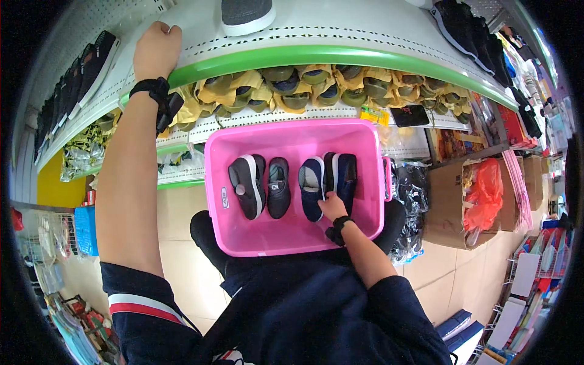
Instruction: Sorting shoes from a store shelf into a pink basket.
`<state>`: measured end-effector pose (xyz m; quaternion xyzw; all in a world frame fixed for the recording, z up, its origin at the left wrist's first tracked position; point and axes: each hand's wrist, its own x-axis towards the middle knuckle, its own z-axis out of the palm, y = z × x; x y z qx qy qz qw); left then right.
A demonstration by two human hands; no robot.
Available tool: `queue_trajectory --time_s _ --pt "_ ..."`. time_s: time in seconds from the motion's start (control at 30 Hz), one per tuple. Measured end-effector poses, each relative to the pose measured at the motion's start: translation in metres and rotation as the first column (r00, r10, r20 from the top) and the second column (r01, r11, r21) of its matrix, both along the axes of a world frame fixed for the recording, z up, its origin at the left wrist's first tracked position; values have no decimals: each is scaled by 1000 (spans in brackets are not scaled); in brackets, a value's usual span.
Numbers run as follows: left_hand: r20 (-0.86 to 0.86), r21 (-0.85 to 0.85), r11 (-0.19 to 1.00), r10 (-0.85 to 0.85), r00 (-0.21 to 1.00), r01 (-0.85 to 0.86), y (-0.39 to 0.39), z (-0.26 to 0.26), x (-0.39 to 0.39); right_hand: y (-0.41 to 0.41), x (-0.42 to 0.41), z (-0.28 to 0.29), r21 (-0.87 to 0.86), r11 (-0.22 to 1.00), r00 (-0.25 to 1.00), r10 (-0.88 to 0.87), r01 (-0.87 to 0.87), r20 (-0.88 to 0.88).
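Note:
A pink plastic bin (292, 244) rests on my lap. Its left half holds dark grey slip-on shoes (278, 189), some of them on their sides. Toward the right, a navy slip-on shoe (311, 182) lies sole down, beside other navy shoes (346, 178) stacked against each other. My right hand (333, 207) reaches into the bin, its fingers closed at the side of the navy slip-on shoe; part of the grip is hidden. Curled fingers on my left hand (157, 50) rest upon the white metal shelf (319, 29), with nothing visible in them.
A dark grey shoe (247, 16) stands on the shelf, near the green shelf edge (346, 54). Black shoes line up at the left (82, 77) and right (470, 41). Below sit shoes in yellow paper (292, 86). An open cardboard box (445, 200) stands right of the bin.

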<state>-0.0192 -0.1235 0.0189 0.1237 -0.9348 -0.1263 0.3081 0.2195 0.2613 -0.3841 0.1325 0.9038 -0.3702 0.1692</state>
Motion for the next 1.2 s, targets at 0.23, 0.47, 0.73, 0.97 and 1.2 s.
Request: queue_trajectory --time_s 0.23,0.47,0.73,0.97,1.2 --pt "-14 -15 1000 4 1000 -4 -5 -2 2 -26 -3 61 289 847 850 502 -446 -158" --pt "-29 -19 1000 16 999 -16 7 1 5 -27 -25 16 349 831 900 418 -433 122" --pt "-36 1 1000 26 999 -26 5 2 8 -8 -20 -2 409 884 972 233 -227 37" --pt "-26 -4 1000 26 999 -26 8 2 6 -8 -29 -2 388 885 965 260 -257 46" --pt "30 28 999 31 999 -32 12 5 7 19 -27 -33 294 951 994 77 -97 78"
